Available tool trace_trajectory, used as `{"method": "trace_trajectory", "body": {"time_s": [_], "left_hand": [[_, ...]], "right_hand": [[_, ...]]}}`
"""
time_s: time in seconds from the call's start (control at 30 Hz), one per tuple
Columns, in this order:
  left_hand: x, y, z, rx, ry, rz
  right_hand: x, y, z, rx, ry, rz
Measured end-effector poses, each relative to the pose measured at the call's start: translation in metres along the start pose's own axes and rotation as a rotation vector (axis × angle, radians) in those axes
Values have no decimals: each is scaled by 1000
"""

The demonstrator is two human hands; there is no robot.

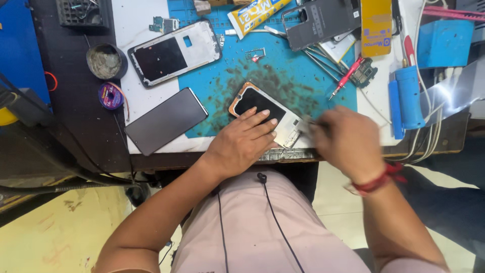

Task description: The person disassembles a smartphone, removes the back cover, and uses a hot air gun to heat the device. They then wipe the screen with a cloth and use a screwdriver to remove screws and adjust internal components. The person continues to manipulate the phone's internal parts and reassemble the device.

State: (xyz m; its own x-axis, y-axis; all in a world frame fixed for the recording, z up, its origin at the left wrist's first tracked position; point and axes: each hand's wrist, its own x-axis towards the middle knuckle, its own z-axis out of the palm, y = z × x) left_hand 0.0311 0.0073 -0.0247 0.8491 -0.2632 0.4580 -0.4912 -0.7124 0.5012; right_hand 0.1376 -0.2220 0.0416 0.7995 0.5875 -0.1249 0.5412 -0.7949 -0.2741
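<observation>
My left hand point(246, 140) lies flat on an opened phone body point(262, 108) with an orange rim, pressing it onto the blue work mat point(283, 76). My right hand point(346, 141), blurred by motion, grips a thin metal tool whose tip point(307, 123) touches the phone's right end. A red thread band circles my right wrist.
A second phone frame point(174, 53) and a dark screen panel point(165, 121) lie to the left. A yellow glue tube point(255, 14), a grey back cover point(321, 20), a red screwdriver point(346, 77), a solder wick spool point(110, 96) and a blue box point(443, 43) surround the mat.
</observation>
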Motion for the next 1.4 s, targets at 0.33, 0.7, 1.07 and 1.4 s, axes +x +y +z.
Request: {"method": "trace_trajectory", "body": {"time_s": [0.33,0.7,1.07,1.4], "left_hand": [[48,-18,-19,68,-364,6],[35,23,-30,224,-178,-479],[32,23,-24,214,-201,-554],[36,24,-24,240,-208,-553]], "right_hand": [[-51,57,43,1121,589,260],[-22,-2,56,717,462,136],[-5,-40,52,388,352,-5],[14,-54,41,172,333,4]]}}
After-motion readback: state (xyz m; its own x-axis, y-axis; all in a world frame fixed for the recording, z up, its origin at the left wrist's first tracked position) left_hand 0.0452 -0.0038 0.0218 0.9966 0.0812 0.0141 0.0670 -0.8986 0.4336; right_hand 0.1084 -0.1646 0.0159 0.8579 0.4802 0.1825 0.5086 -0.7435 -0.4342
